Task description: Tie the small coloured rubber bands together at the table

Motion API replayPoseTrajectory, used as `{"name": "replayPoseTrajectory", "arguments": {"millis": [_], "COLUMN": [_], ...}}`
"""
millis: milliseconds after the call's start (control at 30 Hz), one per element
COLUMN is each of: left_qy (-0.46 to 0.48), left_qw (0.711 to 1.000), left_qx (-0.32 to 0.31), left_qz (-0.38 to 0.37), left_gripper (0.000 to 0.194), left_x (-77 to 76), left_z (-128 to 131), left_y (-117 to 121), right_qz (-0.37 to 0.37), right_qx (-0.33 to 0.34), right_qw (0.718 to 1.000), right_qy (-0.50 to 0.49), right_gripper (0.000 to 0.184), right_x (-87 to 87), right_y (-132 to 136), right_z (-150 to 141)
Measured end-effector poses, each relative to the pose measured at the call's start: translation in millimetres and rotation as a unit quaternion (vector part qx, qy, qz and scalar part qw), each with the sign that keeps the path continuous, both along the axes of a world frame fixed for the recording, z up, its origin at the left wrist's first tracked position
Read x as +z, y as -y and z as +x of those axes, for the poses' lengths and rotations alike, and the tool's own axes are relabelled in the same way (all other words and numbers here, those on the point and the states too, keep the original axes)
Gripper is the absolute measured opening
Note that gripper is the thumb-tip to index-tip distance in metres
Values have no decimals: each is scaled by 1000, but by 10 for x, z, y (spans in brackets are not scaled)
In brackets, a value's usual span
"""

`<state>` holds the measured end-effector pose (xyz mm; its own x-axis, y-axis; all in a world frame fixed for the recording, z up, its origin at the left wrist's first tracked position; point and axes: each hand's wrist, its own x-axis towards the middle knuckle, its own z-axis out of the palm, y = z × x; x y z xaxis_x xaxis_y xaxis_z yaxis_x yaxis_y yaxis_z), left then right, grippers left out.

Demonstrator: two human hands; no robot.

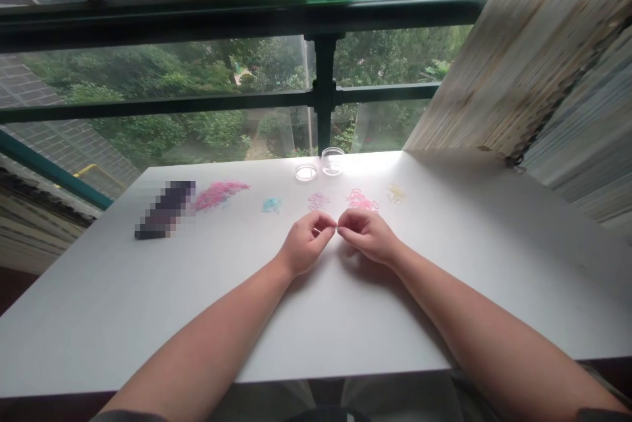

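Above the middle of the white table (222, 316), my left hand (307, 242) and my right hand (368, 236) meet with their fingertips nearly touching. Each hand is pinched closed. Whatever lies between the fingertips is too small to make out. Just beyond the hands are little piles of small coloured pieces: a lilac pile (318, 201), a pink pile (361, 199) and a pale yellow pile (395, 194). Left of these sits a turquoise pile (271, 205). A larger pink heap (222, 193) spreads farther to the left.
A clear round container (332, 162) stands at the table's back edge, with a shallow clear dish or lid (305, 173) beside it. A dark pixelated object (166, 210) lies at the left. Behind the table runs a green window railing (324, 93); a string curtain (474, 53) hangs at the right.
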<state>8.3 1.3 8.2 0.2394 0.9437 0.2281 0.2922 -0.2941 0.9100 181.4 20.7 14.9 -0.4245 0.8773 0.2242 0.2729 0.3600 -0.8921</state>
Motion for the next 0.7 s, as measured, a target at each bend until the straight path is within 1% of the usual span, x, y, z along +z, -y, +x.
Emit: {"name": "replayPoseTrajectory", "arguments": {"millis": [233, 433, 567, 700], "left_qy": [9, 24, 21, 24], "left_qw": [1000, 999, 998, 997], "left_qx": [-14, -40, -57, -65], "left_qz": [-20, -26, -31, -32], "left_gripper": [12, 11, 13, 12], "left_x": [-5, -30, -32, -31], "left_z": [-26, -49, -54, -54], "left_y": [-9, -18, -10, -1], "right_qz": [2, -4, -6, -39], "right_qx": [5, 8, 20, 47], "right_qw": [1000, 999, 995, 984], "right_qy": [-18, -41, -98, -165], "right_gripper": [4, 3, 4, 6], "right_x": [9, 6, 16, 38], "right_y": [2, 0, 41, 106], "right_z": [-2, -10, -63, -129]}}
